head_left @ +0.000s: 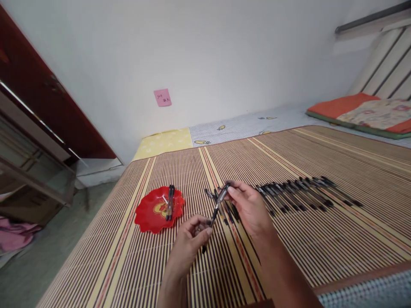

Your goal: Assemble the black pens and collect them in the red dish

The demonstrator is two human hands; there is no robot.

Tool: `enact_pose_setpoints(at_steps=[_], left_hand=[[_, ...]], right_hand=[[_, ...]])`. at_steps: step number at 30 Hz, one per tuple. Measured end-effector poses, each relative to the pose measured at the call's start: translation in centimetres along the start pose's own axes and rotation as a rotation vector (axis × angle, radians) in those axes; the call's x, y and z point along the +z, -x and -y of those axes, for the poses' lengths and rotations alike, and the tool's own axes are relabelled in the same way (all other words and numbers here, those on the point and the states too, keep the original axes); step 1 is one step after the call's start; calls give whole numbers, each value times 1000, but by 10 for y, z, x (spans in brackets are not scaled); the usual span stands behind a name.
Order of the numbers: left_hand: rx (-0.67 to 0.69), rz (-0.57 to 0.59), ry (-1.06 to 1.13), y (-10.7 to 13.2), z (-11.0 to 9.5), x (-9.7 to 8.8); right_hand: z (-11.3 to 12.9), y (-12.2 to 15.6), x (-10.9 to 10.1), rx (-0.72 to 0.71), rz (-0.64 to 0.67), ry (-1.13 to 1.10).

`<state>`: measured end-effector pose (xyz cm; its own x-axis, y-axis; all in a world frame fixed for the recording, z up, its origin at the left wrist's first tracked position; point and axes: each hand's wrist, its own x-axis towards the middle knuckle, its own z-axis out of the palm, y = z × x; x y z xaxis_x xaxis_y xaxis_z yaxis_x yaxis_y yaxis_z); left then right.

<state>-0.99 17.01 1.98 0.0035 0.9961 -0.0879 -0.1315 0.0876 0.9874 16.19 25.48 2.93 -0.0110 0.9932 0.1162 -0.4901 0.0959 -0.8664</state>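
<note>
One black pen [218, 204]: our right hand [248, 206] pinches its far end, left hand [192, 239] its near tip; red dish [144, 218] lies left.

You can read nothing for certain here: the pink note [162, 97] on the wall [224, 51] carries a few dark handwritten marks, too small to make out.
</note>
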Motion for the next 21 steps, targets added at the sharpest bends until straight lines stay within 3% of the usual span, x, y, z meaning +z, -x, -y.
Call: enact_pose_setpoints(at_steps=[6, 13, 21], left_hand=[[-10, 5, -11, 1, -5, 2], [8, 2, 3, 2, -4, 1], [27, -1, 64, 5, -1, 0]], right_hand=[[6, 3, 1, -4, 0, -13], [9, 7, 3, 23, 145, 106], [16, 10, 3, 45, 210, 175]])
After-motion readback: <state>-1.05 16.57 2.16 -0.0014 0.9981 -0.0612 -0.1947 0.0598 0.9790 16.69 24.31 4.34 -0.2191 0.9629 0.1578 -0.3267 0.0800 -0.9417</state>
